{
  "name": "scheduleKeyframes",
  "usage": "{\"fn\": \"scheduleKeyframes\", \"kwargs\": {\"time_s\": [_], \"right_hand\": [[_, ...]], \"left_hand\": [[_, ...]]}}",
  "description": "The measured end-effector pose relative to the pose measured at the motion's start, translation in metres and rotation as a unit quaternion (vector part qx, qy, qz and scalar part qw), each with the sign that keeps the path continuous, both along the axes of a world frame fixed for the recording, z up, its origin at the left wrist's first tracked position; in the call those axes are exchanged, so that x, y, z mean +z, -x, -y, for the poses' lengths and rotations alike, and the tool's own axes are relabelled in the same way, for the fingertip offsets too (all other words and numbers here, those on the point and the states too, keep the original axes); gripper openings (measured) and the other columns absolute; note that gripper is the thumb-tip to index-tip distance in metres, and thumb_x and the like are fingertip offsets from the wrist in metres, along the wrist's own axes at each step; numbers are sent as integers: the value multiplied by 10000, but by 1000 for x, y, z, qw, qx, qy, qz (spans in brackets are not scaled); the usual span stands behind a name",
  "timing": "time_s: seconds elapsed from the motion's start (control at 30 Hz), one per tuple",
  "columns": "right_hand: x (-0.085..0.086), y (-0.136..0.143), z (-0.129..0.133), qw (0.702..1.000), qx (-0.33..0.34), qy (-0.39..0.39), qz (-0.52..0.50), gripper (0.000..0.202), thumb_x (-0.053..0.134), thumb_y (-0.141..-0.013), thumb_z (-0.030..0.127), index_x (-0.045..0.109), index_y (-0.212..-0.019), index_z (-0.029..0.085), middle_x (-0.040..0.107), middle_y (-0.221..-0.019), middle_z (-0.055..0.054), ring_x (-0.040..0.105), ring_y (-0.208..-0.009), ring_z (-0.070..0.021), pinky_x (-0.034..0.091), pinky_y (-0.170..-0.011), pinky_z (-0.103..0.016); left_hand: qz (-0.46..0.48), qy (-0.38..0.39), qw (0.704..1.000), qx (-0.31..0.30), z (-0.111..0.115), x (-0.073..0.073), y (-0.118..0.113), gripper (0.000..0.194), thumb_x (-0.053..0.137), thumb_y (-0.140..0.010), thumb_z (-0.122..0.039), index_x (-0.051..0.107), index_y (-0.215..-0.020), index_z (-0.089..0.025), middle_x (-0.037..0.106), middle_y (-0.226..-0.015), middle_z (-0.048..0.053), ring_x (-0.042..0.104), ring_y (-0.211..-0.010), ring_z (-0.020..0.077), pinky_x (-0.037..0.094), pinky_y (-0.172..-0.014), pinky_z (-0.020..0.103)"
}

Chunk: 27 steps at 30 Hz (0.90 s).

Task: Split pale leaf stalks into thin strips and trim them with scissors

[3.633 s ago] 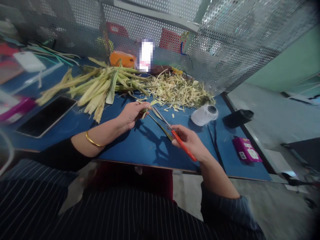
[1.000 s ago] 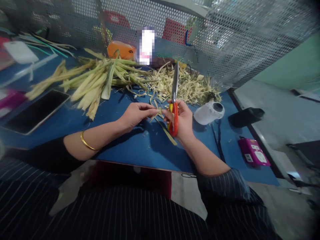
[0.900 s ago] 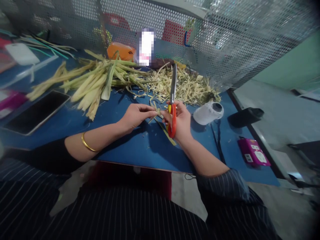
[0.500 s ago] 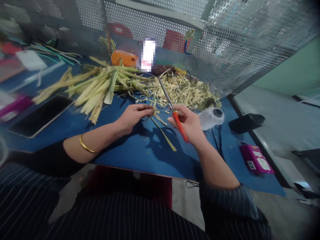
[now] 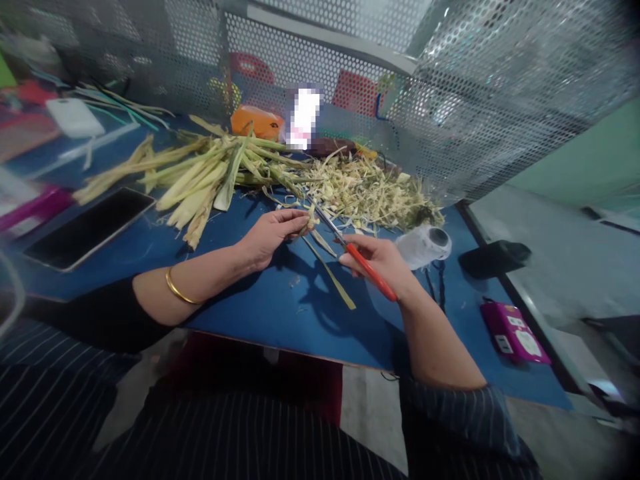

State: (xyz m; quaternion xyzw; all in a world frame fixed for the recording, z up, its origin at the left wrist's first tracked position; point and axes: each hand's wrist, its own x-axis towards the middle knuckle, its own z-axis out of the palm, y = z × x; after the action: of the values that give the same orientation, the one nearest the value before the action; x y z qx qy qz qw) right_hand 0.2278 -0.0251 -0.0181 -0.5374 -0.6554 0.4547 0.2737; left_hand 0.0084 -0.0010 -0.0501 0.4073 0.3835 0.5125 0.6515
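My left hand point(image 5: 275, 237) pinches some thin, pale green-yellow dried plant strips point(image 5: 330, 279), whose long ends hang down to the right over the table. In my right hand point(image 5: 377, 263) is a pair of scissors point(image 5: 367, 268) with red handles. Its metal blades point up and left, close to the strips at my left fingertips; whether they touch cannot be made out. Behind my hands lies a heap of short cut shreds point(image 5: 370, 190). Left of that heap rests a bundle of long, pale husk-like leaves point(image 5: 200, 180).
A dark-screened tablet point(image 5: 90, 230) lies at left, with a white phone point(image 5: 75, 118) behind it. On the right are a plastic-wrapped roll point(image 5: 425, 245), a black cylinder point(image 5: 495, 258) and a purple pack point(image 5: 515, 333). A perforated metal screen point(image 5: 320, 53) borders the blue table's back.
The scissors have swung so their blades tilt further left and lower, nearer my left fingertips. My left hand keeps its pinch on the strips. The whole view has shifted slightly.
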Motion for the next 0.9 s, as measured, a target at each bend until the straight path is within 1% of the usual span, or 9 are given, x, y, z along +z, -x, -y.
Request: {"fn": "scheduleKeyframes", "kwargs": {"time_s": [0.2,0.33,0.43,0.53,0.6,0.7,0.73,0.8,0.9], "right_hand": [[-1,0,1,1000,11,-18,16,639,763,-626,484,672,-1125,95,505,-590,37,414,-506,-87,377,-496,-259],[0,-2,1,998,2,-40,44,585,772,-628,457,695,-1096,115,509,-637,28,394,-569,-91,347,-539,-258],[2,-2,2,995,10,-79,65,463,769,-645,444,723,-993,142,544,-701,11,416,-625,-101,352,-574,-258],[3,-1,4,992,19,-104,71,381,745,-676,460,711,-897,151,522,-667,18,398,-600,-94,333,-548,-248],[3,0,5,993,-2,-107,52,412,734,-684,479,686,-932,154,487,-620,35,377,-558,-87,320,-521,-244],[3,1,6,994,-33,-106,6,501,697,-712,531,641,-1040,157,451,-592,50,368,-519,-86,325,-495,-243],[3,1,7,994,-26,-105,-8,525,677,-730,549,625,-1080,162,455,-610,46,378,-525,-90,334,-495,-243],[5,0,9,994,13,-101,-35,564,632,-767,579,589,-1165,182,482,-688,21,412,-567,-101,355,-504,-242],[9,-4,13,987,111,-89,-71,582,564,-812,611,555,-1225,201,513,-806,-17,454,-622,-112,382,-523,-244]], "left_hand": [[-18,0,1000,3,2,2,0,142,769,-717,-301,734,-799,-190,686,-789,10,588,-744,92,402,-691,215],[-34,-3,999,-1,2,1,1,159,767,-714,-309,731,-817,-193,683,-799,7,584,-751,97,409,-717,228],[-48,-12,999,2,1,0,1,191,772,-703,-315,728,-839,-188,680,-795,10,563,-716,99,411,-707,243],[-55,-22,998,11,1,0,0,187,783,-687,-308,731,-821,-188,669,-758,8,534,-672,99,415,-683,252],[-47,-22,998,20,1,1,0,167,794,-674,-289,735,-797,-192,673,-759,13,540,-674,104,426,-691,261],[-14,-10,999,28,-1,3,1,168,814,-650,-261,730,-781,-196,687,-798,15,575,-699,107,440,-713,263],[2,1,1000,28,-1,3,1,175,817,-646,-251,724,-783,-195,688,-803,12,586,-707,106,442,-715,260],[38,22,998,34,-3,5,3,171,813,-646,-219,705,-773,-185,686,-799,8,603,-719,104,446,-712,249],[85,22,995,55,-6,9,6,156,791,-652,-149,685,-766,-161,693,-835,11,604,-735,94,451,-709,228]]}}
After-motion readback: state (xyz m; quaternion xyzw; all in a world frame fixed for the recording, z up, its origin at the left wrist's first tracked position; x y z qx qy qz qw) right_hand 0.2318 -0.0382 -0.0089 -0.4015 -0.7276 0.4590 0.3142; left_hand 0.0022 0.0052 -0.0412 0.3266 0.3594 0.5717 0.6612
